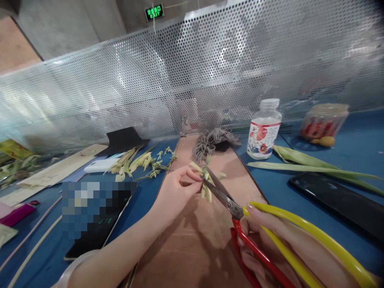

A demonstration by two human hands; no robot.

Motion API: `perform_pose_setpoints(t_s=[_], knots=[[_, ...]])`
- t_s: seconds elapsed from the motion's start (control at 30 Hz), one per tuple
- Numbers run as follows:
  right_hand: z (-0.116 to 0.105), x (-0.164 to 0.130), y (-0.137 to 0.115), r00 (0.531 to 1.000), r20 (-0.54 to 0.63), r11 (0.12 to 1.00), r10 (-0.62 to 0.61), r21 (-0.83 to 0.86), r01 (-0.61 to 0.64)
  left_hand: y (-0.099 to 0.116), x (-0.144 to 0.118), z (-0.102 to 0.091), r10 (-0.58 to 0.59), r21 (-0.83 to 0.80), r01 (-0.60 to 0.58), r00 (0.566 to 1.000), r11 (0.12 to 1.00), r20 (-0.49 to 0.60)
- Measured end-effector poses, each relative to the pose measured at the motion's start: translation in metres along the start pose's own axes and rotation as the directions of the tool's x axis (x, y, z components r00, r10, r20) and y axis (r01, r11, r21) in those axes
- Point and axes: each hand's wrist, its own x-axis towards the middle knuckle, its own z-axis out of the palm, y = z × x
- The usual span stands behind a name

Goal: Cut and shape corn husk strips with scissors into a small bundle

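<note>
As their blades [220, 196] gape, the scissors [236, 212] point diagonally forward-left.

1. Exit sign [155, 13]: green "EXIT", Chinese characters above it, blurred.
2. Bottle [264, 132]: label with Chinese characters, too small to read surely.
3. Left-side phone [102, 229]: teal digits on screen, illegible.

the scissors [230, 205] at lower right have grey metal blades with a dull sheen and glossy, plastic-looking handles. the plant strips [206, 193] at centre look matt. the smooth, matt board [186, 248] at lower centre could be cardboard or wood. shiny perforated metal forms the screen [180, 72] above; the yarn [203, 150] near centre looks soft and matt, the phone [336, 200] at right glossy.
</note>
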Motion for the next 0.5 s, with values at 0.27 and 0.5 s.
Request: perform_pose_setpoints(t_s=[0.27, 0.5], knots=[[-0.003, 0.006, 0.000, 0.996, -0.033, 0.996, 0.084, 0.005, -0.084, 0.004, 0.000, -0.002, 0.011, -0.115, -0.006, 0.999, 0.993, 0.046], [-0.015, 0.006, -0.014, 0.985, 0.171, 0.951, -0.005, -0.304, 0.057, 0.006, 0.001, -0.002, 0.000, -0.213, 0.012, 0.998, 0.977, 0.057]])
